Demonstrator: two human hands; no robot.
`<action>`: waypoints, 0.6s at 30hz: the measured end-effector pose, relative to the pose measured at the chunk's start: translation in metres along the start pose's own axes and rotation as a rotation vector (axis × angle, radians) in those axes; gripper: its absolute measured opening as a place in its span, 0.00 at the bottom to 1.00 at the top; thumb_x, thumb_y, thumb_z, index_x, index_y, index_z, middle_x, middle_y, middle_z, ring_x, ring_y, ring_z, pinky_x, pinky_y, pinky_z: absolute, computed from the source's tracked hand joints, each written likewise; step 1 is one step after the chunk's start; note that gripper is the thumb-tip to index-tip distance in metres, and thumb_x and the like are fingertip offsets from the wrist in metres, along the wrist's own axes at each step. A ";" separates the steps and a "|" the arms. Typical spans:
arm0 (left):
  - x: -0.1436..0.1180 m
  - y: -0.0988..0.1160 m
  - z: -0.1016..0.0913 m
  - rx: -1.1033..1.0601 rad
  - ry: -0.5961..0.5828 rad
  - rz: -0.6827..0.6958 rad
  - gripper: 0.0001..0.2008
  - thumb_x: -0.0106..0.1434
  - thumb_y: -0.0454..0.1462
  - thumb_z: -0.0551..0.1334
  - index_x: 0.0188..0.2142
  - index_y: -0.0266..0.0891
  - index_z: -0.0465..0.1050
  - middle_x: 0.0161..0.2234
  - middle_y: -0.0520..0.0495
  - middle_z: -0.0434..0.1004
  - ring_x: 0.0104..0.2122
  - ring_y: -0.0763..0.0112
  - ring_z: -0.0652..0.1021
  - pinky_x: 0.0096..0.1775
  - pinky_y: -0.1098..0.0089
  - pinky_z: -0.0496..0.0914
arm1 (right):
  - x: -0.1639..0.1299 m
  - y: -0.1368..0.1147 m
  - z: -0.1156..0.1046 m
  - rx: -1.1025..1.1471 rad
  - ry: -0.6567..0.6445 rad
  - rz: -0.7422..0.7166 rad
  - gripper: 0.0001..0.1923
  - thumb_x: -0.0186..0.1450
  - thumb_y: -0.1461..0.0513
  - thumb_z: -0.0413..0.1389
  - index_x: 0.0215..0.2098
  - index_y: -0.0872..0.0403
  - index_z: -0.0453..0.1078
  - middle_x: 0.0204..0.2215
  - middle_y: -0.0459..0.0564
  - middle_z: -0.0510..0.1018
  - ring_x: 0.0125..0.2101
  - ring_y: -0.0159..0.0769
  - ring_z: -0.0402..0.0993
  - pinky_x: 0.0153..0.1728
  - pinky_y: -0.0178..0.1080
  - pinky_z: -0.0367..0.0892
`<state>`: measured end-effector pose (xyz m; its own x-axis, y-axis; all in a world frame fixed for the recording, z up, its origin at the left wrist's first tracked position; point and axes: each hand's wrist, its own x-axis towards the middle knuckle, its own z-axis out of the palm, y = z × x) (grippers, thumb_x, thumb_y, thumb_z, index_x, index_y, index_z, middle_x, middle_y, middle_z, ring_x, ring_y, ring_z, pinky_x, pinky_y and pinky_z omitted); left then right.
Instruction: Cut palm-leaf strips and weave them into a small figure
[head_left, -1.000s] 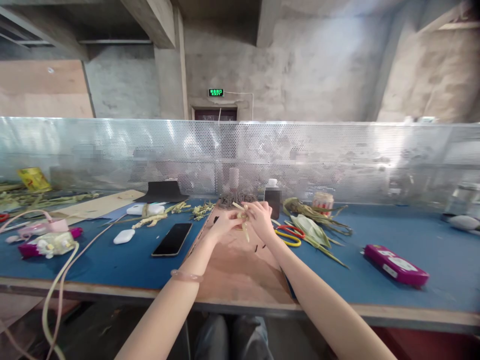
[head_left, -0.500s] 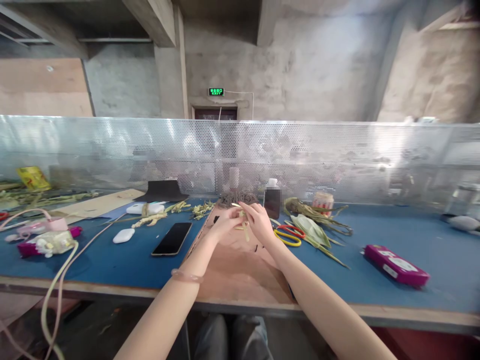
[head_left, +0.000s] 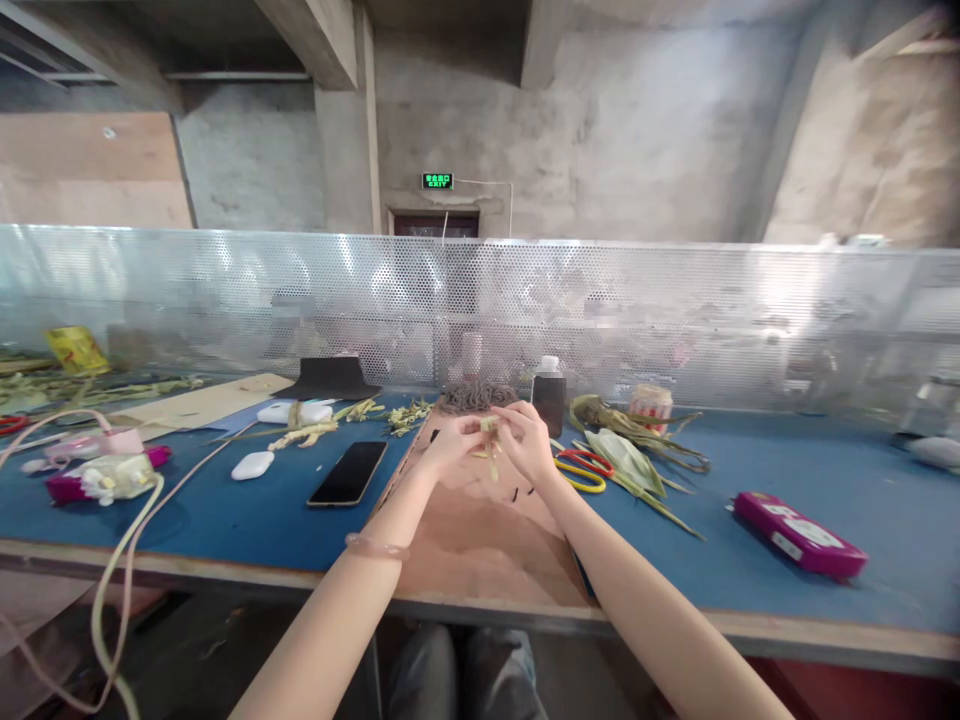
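Note:
A small pale yellow-green piece of folded plant strip (head_left: pixel 489 428) is held between my two hands over the brown board (head_left: pixel 480 560). One end of the strip hangs down below the fingers. My left hand (head_left: pixel 452 443) pinches the piece from the left, fingertips closed on it. From the right, my right hand (head_left: pixel 531 440) grips it too, with thumb and bent fingers close together. The finer shape of the piece is too small to make out. Just behind the hands lies a heap of grey cord-like strands (head_left: pixel 477 396).
Red-and-yellow scissors (head_left: pixel 587 470), green leaves (head_left: pixel 626 462) and a dark bottle (head_left: pixel 549 395) stand or lie to the right, with a magenta box (head_left: pixel 799 535) farther out. Leftward are a phone (head_left: pixel 349 474), a white case (head_left: pixel 253 466) and cables (head_left: pixel 124 560). A perforated metal screen (head_left: pixel 360 300) runs behind.
The view has shifted slightly. My right fingers have moved a little around the piece, and the pale strip end that stuck out above the fingers no longer shows there.

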<state>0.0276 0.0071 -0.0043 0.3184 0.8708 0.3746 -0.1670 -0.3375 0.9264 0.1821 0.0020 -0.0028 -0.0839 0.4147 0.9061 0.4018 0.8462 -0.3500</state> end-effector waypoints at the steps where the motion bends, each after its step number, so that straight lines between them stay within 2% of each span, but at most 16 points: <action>1: 0.000 0.000 0.000 -0.002 0.010 0.011 0.15 0.49 0.39 0.68 0.35 0.33 0.75 0.31 0.47 0.75 0.33 0.70 0.75 0.41 0.65 0.69 | 0.001 -0.001 -0.001 -0.001 0.000 -0.004 0.15 0.59 0.67 0.49 0.39 0.53 0.75 0.32 0.51 0.72 0.36 0.38 0.68 0.40 0.41 0.66; 8: -0.002 0.004 0.000 -0.016 0.057 0.000 0.16 0.47 0.39 0.69 0.36 0.33 0.75 0.35 0.45 0.76 0.34 0.69 0.75 0.41 0.65 0.69 | 0.004 -0.005 -0.005 -0.023 0.009 -0.007 0.12 0.60 0.67 0.48 0.32 0.53 0.74 0.28 0.50 0.74 0.34 0.38 0.68 0.39 0.41 0.65; 18: -0.002 0.008 0.001 -0.117 0.103 0.015 0.14 0.48 0.37 0.69 0.33 0.32 0.74 0.33 0.44 0.76 0.31 0.71 0.75 0.40 0.66 0.69 | 0.009 -0.006 -0.008 -0.051 0.009 -0.011 0.12 0.62 0.67 0.46 0.31 0.53 0.72 0.28 0.50 0.72 0.33 0.38 0.65 0.38 0.41 0.64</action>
<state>0.0268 0.0019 0.0025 0.2183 0.9002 0.3767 -0.2805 -0.3118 0.9078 0.1861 -0.0021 0.0089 -0.0802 0.4021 0.9121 0.4473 0.8323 -0.3276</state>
